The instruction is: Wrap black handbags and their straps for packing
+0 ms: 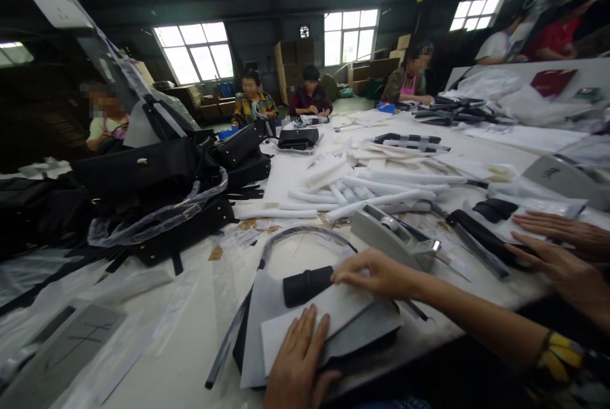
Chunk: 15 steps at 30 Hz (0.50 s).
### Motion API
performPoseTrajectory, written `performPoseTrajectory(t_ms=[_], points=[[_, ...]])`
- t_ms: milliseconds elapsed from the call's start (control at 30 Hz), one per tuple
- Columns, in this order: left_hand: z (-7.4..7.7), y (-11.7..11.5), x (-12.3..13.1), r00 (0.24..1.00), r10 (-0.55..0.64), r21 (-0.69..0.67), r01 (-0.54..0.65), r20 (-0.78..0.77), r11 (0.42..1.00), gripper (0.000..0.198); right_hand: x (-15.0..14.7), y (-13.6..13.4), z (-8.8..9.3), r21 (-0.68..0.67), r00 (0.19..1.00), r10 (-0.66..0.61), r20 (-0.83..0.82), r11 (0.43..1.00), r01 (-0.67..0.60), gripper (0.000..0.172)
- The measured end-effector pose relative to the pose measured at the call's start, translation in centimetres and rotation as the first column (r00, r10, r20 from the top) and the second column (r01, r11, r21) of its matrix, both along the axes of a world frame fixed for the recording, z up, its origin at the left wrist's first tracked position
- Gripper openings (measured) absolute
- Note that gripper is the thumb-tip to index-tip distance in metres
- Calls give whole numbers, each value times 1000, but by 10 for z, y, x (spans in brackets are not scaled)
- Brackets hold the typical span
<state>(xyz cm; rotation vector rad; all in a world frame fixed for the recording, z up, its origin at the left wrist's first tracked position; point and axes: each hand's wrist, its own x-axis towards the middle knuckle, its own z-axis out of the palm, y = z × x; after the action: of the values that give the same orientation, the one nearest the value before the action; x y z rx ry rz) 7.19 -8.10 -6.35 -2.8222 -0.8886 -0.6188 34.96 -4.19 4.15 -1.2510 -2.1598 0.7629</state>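
Observation:
A black handbag (352,350) lies in front of me on the table, with white tissue paper (255,326) spread over it. On top are a folded white sheet (276,339) and a short black flap or strap piece (298,288). My left hand (298,358) rests flat on the white sheet, fingers stretched out. Curled closed, my right hand (376,272) has its fingertips where the black piece meets the sheet's upper edge; what they pinch is hidden. The bag's plastic-wrapped handle (309,231) arches behind it.
A grey tape dispenser (393,234) stands just beyond my right hand, another (61,352) at lower left. Black bags (138,167) are piled on the left. White foam tubes (376,187) lie mid-table. At right, a co-worker's hands (562,244) press another bag; other people sit farther back.

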Motion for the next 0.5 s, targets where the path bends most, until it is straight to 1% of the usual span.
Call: performPoseTrajectory(t_ms=[33, 67, 100, 133, 167, 200, 300, 400, 433, 500], points=[[0, -1, 0, 1000, 18, 2, -18, -2, 1000, 73, 17, 15, 6, 83, 985, -161, 65, 984, 155, 29], [1, -2, 0, 1000, 30, 1, -30, -3, 1000, 72, 37, 30, 10, 194, 929, -330, 168, 935, 297, 27], [2, -2, 1, 999, 34, 1, -34, -7, 999, 72, 57, 46, 12, 280, 828, -469, 306, 876, 393, 28], [4, -2, 1, 999, 34, 3, -34, -15, 999, 72, 77, 60, 13, 306, 761, -541, 360, 838, 451, 30], [4, -2, 1, 999, 25, 9, -25, -29, 1000, 72, 96, 73, 12, 312, 713, -574, 402, 818, 483, 33], [5, -2, 2, 999, 14, 18, -13, -46, 1000, 72, 113, 85, 11, 305, 676, -587, 446, 810, 501, 34], [4, 0, 1, 996, 6, 56, -1, -92, 998, 68, 147, 104, 5, 258, 621, -561, 547, 819, 512, 33], [6, 4, 0, 991, 17, 123, -1, -134, 992, 63, 159, 105, 9, 273, 580, -562, 590, 815, 512, 25], [8, 7, -1, 987, 0, 145, 23, -158, 989, 61, 159, 101, 12, 296, 569, -577, 586, 806, 512, 27], [15, 13, -1, 978, -46, 159, 80, -204, 984, 59, 155, 85, 22, 368, 552, -632, 544, 771, 520, 38]])
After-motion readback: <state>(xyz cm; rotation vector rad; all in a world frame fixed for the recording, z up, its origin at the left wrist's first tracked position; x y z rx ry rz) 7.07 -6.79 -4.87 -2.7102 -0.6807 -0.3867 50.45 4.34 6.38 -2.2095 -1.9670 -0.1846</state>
